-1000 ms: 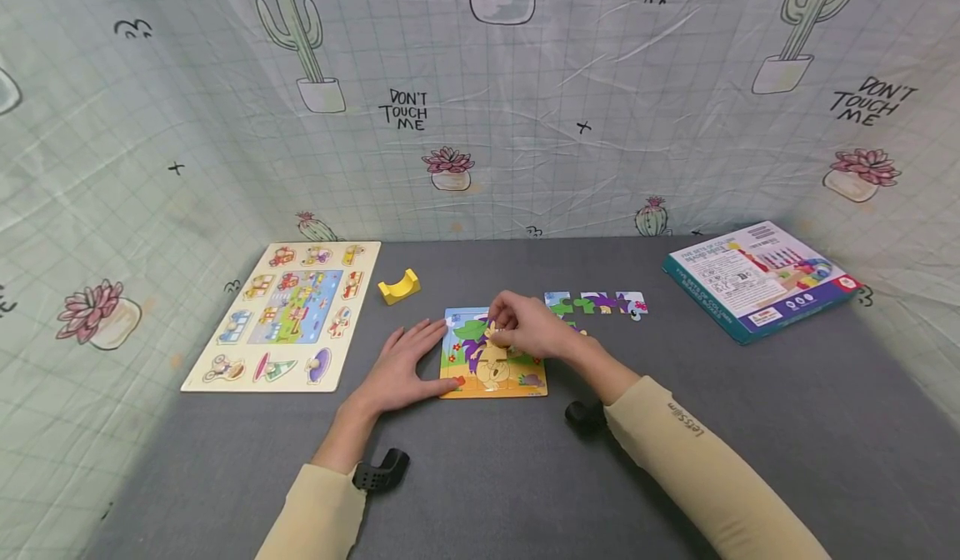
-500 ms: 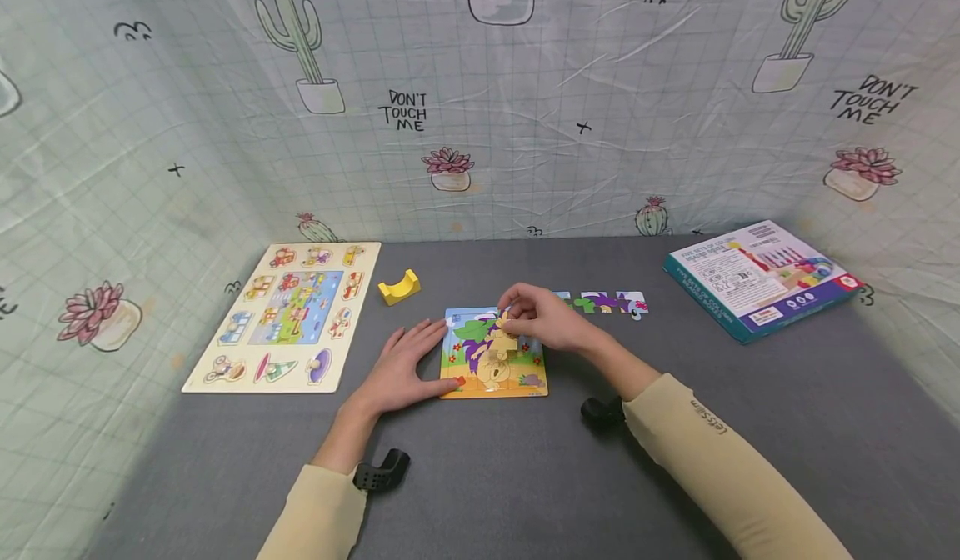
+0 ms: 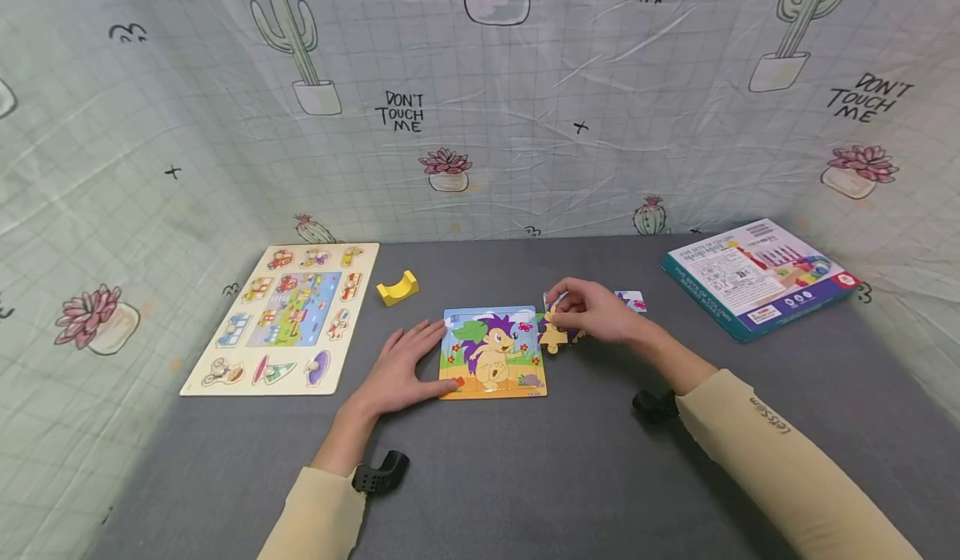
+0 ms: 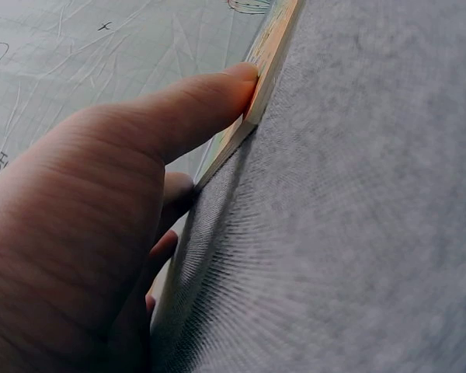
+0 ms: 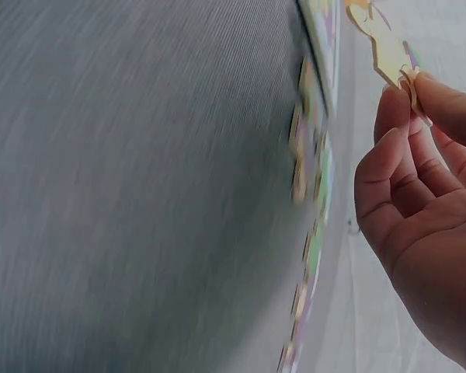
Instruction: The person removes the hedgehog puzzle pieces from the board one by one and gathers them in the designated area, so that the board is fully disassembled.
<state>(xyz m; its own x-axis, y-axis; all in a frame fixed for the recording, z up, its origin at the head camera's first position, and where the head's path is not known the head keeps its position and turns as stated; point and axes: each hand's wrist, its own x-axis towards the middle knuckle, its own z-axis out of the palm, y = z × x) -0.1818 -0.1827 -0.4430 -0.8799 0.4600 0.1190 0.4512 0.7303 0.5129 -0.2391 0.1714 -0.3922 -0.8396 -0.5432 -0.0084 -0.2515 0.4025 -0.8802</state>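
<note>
In the head view, a square hedgehog puzzle board (image 3: pixel 491 356) lies on the grey table. My left hand (image 3: pixel 405 368) rests flat at its left side with fingers spread, the thumb on the lower left corner. The left wrist view shows that thumb on the edge of the board (image 4: pixel 268 70). My right hand (image 3: pixel 596 310) is just right of the board, pinching a yellowish puzzle piece (image 5: pixel 382 48) between thumb and fingers. Beneath and beyond this hand lie more puzzle pieces (image 3: pixel 632 300), partly hidden by it.
At left lies a large wooden picture board (image 3: pixel 281 327) with vehicle shapes. Behind my left hand stands a yellow curved block (image 3: pixel 398 288). A teal-and-white box (image 3: pixel 761 277) is at the back right. Printed curtains (image 3: pixel 525 85) close off the back and sides.
My right hand has moved from above the hedgehog board to the right, carrying the puzzle piece off it, so the board's picture is uncovered. My left hand has stayed in place.
</note>
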